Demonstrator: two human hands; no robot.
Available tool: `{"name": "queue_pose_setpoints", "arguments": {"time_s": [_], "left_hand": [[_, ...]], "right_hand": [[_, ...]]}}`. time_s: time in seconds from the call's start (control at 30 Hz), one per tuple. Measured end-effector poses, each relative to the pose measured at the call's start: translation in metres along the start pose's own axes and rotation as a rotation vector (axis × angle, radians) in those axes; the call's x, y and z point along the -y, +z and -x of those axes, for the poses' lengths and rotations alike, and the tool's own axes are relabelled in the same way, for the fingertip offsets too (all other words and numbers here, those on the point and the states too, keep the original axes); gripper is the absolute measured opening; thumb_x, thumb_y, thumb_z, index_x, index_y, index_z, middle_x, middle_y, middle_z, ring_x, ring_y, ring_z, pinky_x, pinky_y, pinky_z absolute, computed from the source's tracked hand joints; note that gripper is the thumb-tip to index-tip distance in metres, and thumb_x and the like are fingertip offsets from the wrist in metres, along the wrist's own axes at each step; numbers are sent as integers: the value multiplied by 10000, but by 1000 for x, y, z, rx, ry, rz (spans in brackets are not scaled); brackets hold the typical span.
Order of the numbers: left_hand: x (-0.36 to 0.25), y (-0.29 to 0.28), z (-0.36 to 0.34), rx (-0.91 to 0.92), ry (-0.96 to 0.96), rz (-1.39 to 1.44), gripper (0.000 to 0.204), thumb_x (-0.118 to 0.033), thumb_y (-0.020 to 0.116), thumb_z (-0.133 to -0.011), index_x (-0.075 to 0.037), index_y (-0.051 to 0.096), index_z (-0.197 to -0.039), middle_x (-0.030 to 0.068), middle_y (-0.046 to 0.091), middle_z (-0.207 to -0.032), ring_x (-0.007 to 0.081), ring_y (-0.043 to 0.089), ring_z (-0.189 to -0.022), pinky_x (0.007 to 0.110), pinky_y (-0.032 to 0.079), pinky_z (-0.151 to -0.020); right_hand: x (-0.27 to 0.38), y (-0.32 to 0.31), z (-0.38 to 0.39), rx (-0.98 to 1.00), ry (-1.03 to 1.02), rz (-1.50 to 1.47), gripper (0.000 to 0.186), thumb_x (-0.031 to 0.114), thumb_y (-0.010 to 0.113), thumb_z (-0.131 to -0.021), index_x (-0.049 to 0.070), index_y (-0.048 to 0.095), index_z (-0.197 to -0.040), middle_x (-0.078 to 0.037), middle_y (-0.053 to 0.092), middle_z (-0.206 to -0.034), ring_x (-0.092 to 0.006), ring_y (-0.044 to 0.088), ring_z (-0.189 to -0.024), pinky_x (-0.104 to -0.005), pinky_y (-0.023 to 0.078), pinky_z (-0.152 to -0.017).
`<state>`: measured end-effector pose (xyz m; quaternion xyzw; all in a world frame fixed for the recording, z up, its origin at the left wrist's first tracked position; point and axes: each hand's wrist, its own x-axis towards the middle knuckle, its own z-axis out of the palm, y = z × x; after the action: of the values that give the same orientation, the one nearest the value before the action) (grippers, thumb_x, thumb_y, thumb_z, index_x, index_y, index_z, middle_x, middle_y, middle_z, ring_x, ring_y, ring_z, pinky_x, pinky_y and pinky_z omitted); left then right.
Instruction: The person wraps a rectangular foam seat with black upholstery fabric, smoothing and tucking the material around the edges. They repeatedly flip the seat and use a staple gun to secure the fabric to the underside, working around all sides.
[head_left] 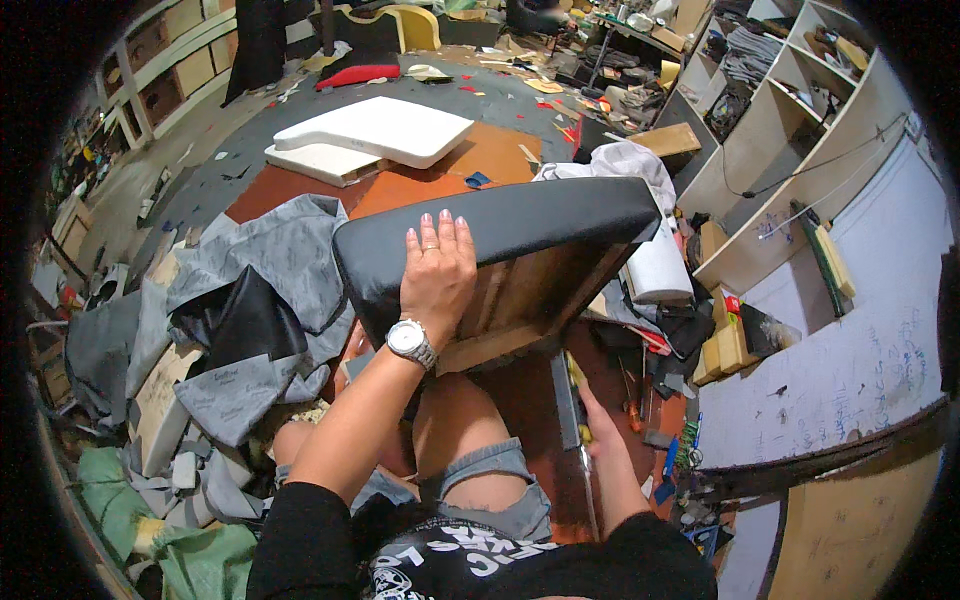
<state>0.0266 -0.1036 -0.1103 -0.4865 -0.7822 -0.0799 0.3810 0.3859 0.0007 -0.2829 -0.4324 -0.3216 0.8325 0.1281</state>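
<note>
A black padded seat (540, 212) stands tilted before my knees, its bare wooden frame underside facing me. My left hand (438, 272), with a watch and a ring, grips its upper edge; the fingers lie over the black cover. Low to the right, my right hand (604, 432) is wrapped round a long grey tool with yellow parts, which looks like a staple gun (565, 402). That tool is apart from the seat, below its right side. Part of the right hand's fingers is hidden behind it.
Grey fabric pieces (250, 235) heap up at my left. White foam slabs (390, 128) lie beyond the seat on the reddish-brown floor sheet. A white roll (660, 268) and an orange-handled screwdriver (634, 414) lie at right, beside a shelf unit (790, 130). Scraps litter the far floor.
</note>
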Motion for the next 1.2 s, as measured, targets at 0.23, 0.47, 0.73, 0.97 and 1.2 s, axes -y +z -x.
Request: {"name": "queue_pose_setpoints", "arguments": {"time_s": [0.23, 0.47, 0.73, 0.97, 1.2], "left_hand": [[-5, -2, 1, -23, -29, -20, 426, -160, 552, -994, -1, 635, -1380, 213, 663, -1403, 397, 654, -1279, 521, 508, -1086], [-9, 2, 6, -62, -50, -46, 478, -167, 551, -1000, -28, 588, -1456, 171, 683, -1390, 377, 668, -1266, 501, 519, -1080], [-10, 4, 9, -75, -53, -5, 529, -164, 523, -1019, -15, 512, -1526, 196, 685, -1377, 410, 666, -1262, 523, 518, -1081], [-16, 5, 12, -50, -76, 24, 579, -146, 513, -1025, -6, 425, -1580, 183, 653, -1429, 400, 647, -1291, 509, 499, -1104], [71, -68, 6, 542, 5, 694, 737, -346, 655, -998, -49, 372, -1611, 171, 403, -1665, 437, 363, -1533, 606, 294, -1236]], "right_hand": [[22, 151, -48, 428, 237, -439, 484, 647, 552, -1013, 169, 623, -1033, -39, 594, -777, -200, 540, -628, -363, 468, -535], [44, 180, -56, 505, 234, -520, 511, 702, 512, -1012, 197, 587, -985, -71, 640, -754, -230, 652, -617, -411, 552, -547], [30, 198, -44, 471, 300, -441, 621, 724, 532, -988, 113, 613, -923, -76, 638, -725, -257, 610, -620, -435, 549, -556], [27, 219, -27, 368, 182, -242, 516, 655, 607, -984, 139, 625, -989, -62, 633, -726, -206, 660, -559, -403, 605, -482], [25, 154, -52, 277, -25, -17, 431, 534, 566, -1056, 127, 703, -1098, -48, 729, -816, -190, 690, -595, -345, 584, -470]]}}
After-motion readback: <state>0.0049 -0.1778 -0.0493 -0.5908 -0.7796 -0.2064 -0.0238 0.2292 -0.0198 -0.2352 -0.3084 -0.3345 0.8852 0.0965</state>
